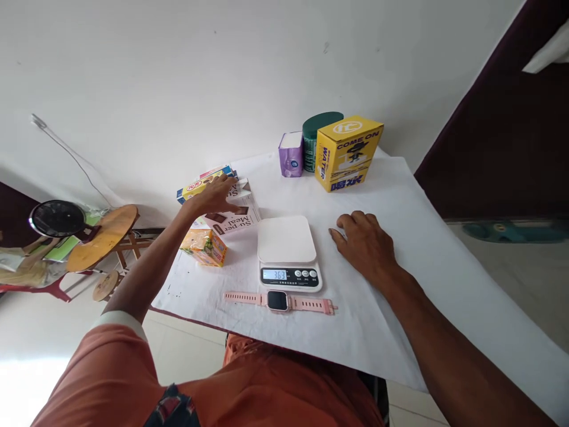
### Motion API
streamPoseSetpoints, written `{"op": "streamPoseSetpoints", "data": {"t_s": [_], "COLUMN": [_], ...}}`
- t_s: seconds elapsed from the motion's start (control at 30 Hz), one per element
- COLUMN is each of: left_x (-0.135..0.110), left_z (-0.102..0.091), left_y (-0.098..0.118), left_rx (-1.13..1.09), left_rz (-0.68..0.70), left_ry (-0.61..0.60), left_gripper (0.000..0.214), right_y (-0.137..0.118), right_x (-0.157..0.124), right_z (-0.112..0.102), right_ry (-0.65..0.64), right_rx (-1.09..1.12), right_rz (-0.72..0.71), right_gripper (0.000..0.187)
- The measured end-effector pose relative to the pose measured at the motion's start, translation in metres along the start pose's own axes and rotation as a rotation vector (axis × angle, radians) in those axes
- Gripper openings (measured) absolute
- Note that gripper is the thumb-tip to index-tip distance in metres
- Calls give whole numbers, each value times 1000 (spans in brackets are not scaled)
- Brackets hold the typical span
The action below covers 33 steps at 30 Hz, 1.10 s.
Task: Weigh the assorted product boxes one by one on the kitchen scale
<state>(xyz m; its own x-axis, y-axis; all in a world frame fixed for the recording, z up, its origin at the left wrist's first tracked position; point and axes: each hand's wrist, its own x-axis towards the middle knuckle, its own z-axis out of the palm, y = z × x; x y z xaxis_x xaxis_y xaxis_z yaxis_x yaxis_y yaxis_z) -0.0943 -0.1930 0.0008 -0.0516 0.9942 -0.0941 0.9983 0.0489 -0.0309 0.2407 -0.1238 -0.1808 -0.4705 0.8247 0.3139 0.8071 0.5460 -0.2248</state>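
On the left of the table my left hand (216, 196) lies over a white "Su per Meal" box (243, 216), thumb and fingers spread. Its fingertips are close to a yellow and blue box (195, 187); whether they touch it I cannot tell. A small orange packet (205, 248) stands nearer to me. My right hand (365, 243) rests on the white cloth with fingers loosely bent, thumb apart, and nothing held. Between the hands is a white kitchen scale (287, 240), its pan bare and its display reading 363. A pink-strapped smartwatch (278, 300) lies flat in front of it.
Toward the wall stand a purple tissue pack (291, 157), a green-lidded tub (322, 121) and a yellow carton (349, 154). White cloth (400, 196) covers the table. Left of it are a wooden stool (106, 237) and a black round object (57, 218).
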Motion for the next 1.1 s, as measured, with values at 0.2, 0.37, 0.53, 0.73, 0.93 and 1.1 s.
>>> {"op": "streamPoseSetpoints", "data": {"t_s": [0.2,0.37,0.53,0.73,0.93,1.1], "left_x": [1,-6,-17,-37,-41,-32], "left_z": [5,-16,-46,-53,-32,-24], "left_y": [-13,-15,13,68,102,109], "left_rx": [-79,-214,-213,-213,-138,-83], "left_rz": [13,-16,66,223,305,279], "left_ry": [103,270,460,397,237,169], "left_gripper": [65,62,61,60,62,66], "right_y": [2,1,-3,-6,-6,-7], "right_x": [1,2,3,4,3,4], "right_z": [0,-2,-7,-12,-14,-17], "right_ry": [8,4,-20,-53,-66,-81], "right_rx": [70,74,56,42,49,72], "right_rz": [10,13,24,48,49,59], "right_gripper": [17,18,20,22,23,24]}}
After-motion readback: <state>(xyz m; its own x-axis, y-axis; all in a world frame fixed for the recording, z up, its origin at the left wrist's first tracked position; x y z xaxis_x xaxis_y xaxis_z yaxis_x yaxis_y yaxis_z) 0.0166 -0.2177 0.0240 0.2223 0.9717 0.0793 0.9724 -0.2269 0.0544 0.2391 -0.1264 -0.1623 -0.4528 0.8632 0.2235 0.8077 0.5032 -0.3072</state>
